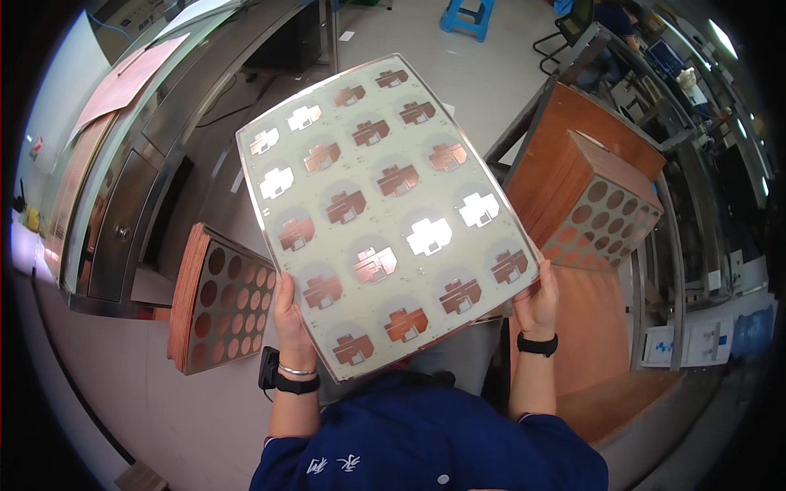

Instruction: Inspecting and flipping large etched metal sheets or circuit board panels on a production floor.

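A large pale green circuit board panel with rows of copper-coloured patches is tilted in front of me; several patches gleam white with reflected light. My left hand is closed on its near left edge, fingers mostly hidden beneath. On the near right edge, my right hand grips the same panel, its fingers also partly out of sight. To the left leans a stack of copper panels with round spots. Another such stack rests on the right against an orange-brown board.
A metal desk with drawers runs along the left, with a pink sheet on top. Behind the panel are a blue stool and a dark chair. At the far right back sits a person. A metal rack frame stands right.
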Tool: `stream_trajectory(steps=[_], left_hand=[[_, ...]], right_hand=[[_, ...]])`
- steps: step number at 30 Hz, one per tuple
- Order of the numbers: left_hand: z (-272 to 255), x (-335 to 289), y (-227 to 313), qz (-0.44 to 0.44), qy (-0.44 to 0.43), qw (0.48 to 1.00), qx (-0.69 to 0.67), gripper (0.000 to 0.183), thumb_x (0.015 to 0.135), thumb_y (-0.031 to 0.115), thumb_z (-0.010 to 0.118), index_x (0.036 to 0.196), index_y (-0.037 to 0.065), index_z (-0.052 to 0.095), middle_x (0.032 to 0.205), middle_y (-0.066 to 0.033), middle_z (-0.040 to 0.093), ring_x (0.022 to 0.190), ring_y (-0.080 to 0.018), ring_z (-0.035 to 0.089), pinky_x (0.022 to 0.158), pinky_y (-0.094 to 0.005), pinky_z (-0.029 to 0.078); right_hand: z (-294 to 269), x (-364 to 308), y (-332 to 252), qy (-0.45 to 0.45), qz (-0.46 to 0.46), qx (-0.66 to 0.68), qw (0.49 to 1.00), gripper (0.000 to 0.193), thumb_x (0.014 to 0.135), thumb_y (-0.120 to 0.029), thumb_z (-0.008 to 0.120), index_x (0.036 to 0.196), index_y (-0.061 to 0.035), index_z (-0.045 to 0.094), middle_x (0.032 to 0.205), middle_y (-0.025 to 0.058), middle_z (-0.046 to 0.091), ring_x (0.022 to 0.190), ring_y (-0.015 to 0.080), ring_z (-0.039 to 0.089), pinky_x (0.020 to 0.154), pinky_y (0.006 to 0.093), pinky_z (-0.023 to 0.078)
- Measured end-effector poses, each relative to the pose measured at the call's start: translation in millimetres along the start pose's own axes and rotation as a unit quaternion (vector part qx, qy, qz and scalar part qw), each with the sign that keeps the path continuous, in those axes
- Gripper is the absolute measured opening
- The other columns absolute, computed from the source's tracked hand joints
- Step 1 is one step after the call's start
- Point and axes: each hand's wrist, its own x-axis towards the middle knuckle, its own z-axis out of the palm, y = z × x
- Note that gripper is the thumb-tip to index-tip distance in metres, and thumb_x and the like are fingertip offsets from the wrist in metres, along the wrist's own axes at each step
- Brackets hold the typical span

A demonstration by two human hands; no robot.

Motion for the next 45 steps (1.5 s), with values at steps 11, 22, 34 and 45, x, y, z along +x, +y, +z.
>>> stream_trajectory(steps=[11, 22, 34, 45], left_hand=[[-12.4, 0.9, 7.9, -0.006, -0.036, 0.999, -0.001, 0.041, 0.098, 0.025, 0.038, 0.134, 0.006, 0.033, 0.128, -0.0113, 0.048, 0.113, -0.0242, 0.053, 0.093, -0.0403, 0.048], [-15.1, -7.0, 9.2, -0.018, -0.090, 0.994, 0.066, 0.045, 0.096, 0.020, 0.044, 0.135, 0.001, 0.033, 0.129, -0.0129, 0.048, 0.114, -0.0239, 0.052, 0.095, -0.0362, 0.045], [9.1, -9.5, 5.0, -0.039, -0.172, 0.983, -0.055, 0.058, 0.097, 0.047, 0.031, 0.138, 0.006, 0.033, 0.139, -0.0128, 0.040, 0.125, -0.0278, 0.041, 0.105, -0.0447, 0.033], [2.5, -5.9, -15.5, 0.016, -0.127, 0.992, 0.008, 0.048, 0.094, 0.017, 0.049, 0.137, 0.007, 0.031, 0.133, -0.0096, 0.045, 0.123, -0.0245, 0.044, 0.104, -0.0420, 0.035]], right_hand=[[-12.7, 1.4, 6.4, 0.002, -0.001, -0.058, 0.998, 0.054, 0.097, -0.031, 0.040, 0.131, 0.0106, 0.037, 0.129, 0.0167, 0.049, 0.117, 0.0213, 0.049, 0.097, 0.0327, 0.040], [-35.6, 14.9, -1.0, -0.056, 0.040, -0.176, 0.982, 0.047, 0.097, -0.032, 0.043, 0.123, 0.0068, 0.048, 0.114, 0.0104, 0.058, 0.103, 0.0165, 0.055, 0.089, 0.0278, 0.043], [-8.5, 13.9, 17.5, -0.014, -0.021, 0.059, 0.998, 0.039, 0.098, -0.017, 0.040, 0.130, 0.0044, 0.039, 0.124, 0.0131, 0.053, 0.112, 0.0213, 0.053, 0.095, 0.0342, 0.043], [5.2, 4.2, 19.3, -0.042, 0.011, 0.103, 0.994, 0.037, 0.091, -0.016, 0.053, 0.125, -0.0032, 0.045, 0.113, 0.0067, 0.059, 0.088, 0.0166, 0.059, 0.078, 0.0314, 0.050]])
